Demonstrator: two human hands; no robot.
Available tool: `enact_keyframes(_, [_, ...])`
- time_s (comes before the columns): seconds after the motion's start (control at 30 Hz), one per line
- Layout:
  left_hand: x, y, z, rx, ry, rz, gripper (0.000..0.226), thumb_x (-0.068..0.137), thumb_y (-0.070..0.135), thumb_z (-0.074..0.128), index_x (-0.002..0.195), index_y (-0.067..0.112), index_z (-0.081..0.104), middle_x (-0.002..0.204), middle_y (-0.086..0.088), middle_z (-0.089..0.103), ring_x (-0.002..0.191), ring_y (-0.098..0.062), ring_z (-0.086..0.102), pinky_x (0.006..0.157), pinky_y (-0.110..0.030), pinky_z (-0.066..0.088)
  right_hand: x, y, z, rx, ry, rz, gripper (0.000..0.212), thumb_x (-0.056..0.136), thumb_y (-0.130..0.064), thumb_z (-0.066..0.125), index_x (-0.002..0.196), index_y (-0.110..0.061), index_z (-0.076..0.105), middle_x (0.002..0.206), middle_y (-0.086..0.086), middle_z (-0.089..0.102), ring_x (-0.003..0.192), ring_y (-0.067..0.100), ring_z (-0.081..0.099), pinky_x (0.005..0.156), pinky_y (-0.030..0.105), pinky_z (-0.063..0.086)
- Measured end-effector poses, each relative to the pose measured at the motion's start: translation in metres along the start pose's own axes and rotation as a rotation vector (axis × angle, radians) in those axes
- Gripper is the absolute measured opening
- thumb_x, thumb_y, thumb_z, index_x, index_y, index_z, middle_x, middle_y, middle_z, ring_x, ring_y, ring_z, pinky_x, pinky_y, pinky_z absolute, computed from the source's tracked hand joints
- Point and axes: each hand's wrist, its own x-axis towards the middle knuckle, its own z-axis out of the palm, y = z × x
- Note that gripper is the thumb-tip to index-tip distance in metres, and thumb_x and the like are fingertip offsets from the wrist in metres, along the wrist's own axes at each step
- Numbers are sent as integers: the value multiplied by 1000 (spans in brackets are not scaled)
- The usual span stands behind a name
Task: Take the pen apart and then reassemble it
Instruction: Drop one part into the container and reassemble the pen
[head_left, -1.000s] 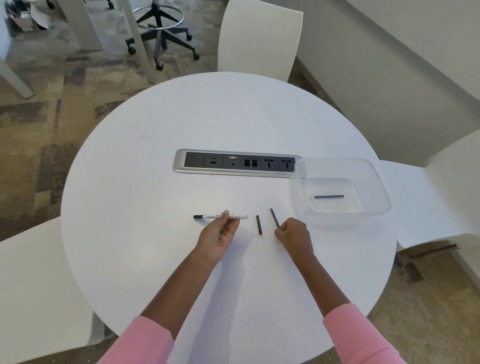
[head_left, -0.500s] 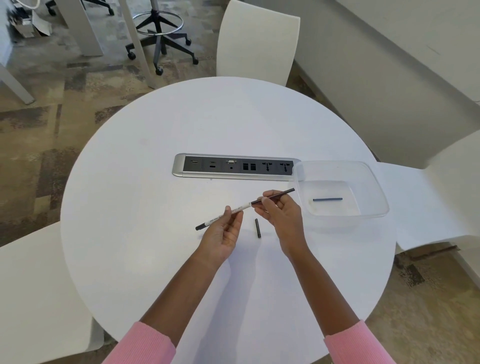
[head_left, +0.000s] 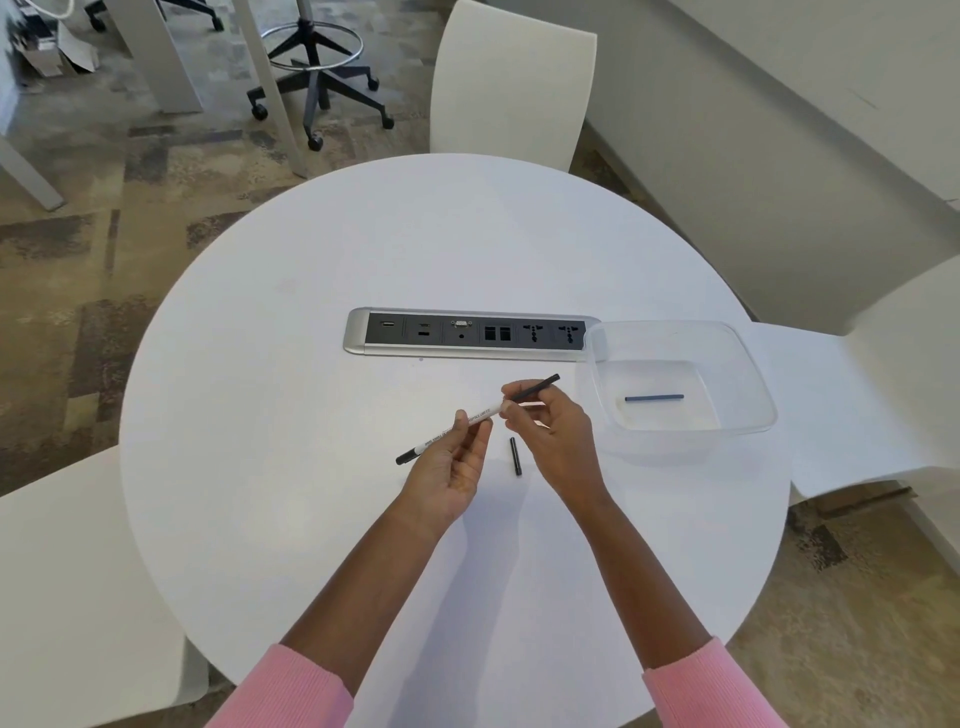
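My left hand (head_left: 451, 463) pinches a white pen barrel (head_left: 451, 430) with a black tip, tilted up to the right above the round white table (head_left: 291, 395). My right hand (head_left: 551, 432) holds a thin dark rod (head_left: 537, 387) whose lower end meets the barrel's open end. A short black pen piece (head_left: 515, 456) lies on the table between my two hands. Another dark rod-like piece (head_left: 653, 398) rests inside a clear plastic tub (head_left: 748, 384) at the right.
A silver socket strip (head_left: 467, 333) is set into the table's middle, just left of the tub. White chairs stand behind (head_left: 511, 83), at the right (head_left: 878, 395) and at the front left (head_left: 67, 587). A wheeled stool (head_left: 317, 78) stands on the carpet beyond.
My right hand picked the thin dark rod up off the table and brought it to the barrel's open end. My left hand lifted and tilted the barrel.
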Motion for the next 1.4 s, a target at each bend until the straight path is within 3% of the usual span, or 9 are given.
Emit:
enact_keyframes(0.1, [3, 2, -3, -11, -20, -25, 10, 87, 2, 57, 87, -7, 60, 68, -18, 68, 55, -22, 69, 55, -27, 59, -3, -3, 1, -51, -36, -52, 40, 85, -10, 60, 121, -21, 46, 91, -9, 60, 73, -7, 60, 65, 4, 46])
enact_keyframes(0.23, [5, 3, -4, -30, -35, -34, 14, 86, 5, 57, 92, -8, 60, 83, -18, 65, 55, -21, 69, 57, -26, 59, -9, 1, 1, -181, -34, -147, 62, 89, -11, 55, 139, -30, 24, 103, -13, 54, 85, -4, 59, 72, 5, 46])
enact_keyframes(0.5, [3, 8, 0, -26, -40, -1, 10, 87, 5, 57, 86, -5, 59, 78, -15, 64, 52, -19, 68, 53, -25, 58, -1, 32, -2, -425, 115, -237, 32, 86, 6, 44, 112, -7, 59, 104, 13, 63, 92, 24, 62, 81, 36, 53])
enact_keyframes(0.7, [4, 11, -7, -32, -17, 16, 7, 86, 2, 57, 83, -4, 59, 78, -15, 63, 51, -19, 68, 53, -25, 58, 10, 70, -5, -598, -3, 253, 20, 85, -17, 58, 101, -5, 60, 103, 15, 64, 93, 25, 60, 78, 27, 42])
enact_keyframes(0.83, [2, 13, -11, -30, -7, 20, 7, 86, 2, 58, 82, -4, 59, 63, -15, 67, 51, -19, 68, 50, -25, 57, 5, 81, 5, -688, -60, 314, 31, 80, -26, 65, 101, -4, 55, 102, 15, 60, 95, 29, 58, 80, 32, 44])
enact_keyframes(1.0, [2, 14, -13, -38, -3, 21, 7, 86, 2, 57, 83, -4, 59, 58, -16, 67, 50, -20, 68, 49, -26, 57, -2, 87, 14, -717, -48, 263, 17, 84, -13, 57, 97, -3, 56, 102, 17, 58, 93, 32, 57, 78, 37, 45])
enact_keyframes(1.17, [2, 14, -15, -16, 4, 30, 7, 86, 1, 58, 81, -3, 59, 57, -14, 67, 50, -19, 68, 51, -25, 58, -1, 81, 7, -602, 12, 286, 11, 82, -7, 53, 90, -3, 59, 91, 15, 64, 86, 29, 59, 70, 32, 45])
enact_keyframes(1.3, [4, 15, -17, 0, 17, 39, 6, 85, 0, 58, 79, -3, 58, 57, -13, 66, 49, -18, 68, 54, -25, 58, -4, 55, -2, -319, 86, 223, 3, 82, -8, 59, 83, -9, 61, 75, 4, 62, 70, 18, 58, 54, 10, 43])
enact_keyframes(1.4, [6, 16, -16, 25, 19, 50, 7, 85, 0, 58, 78, -2, 58, 56, -13, 66, 49, -17, 67, 53, -24, 58, -7, 30, -7, -199, 121, 100, 7, 82, -7, 60, 84, -12, 64, 75, 0, 64, 71, 19, 61, 65, 16, 51])
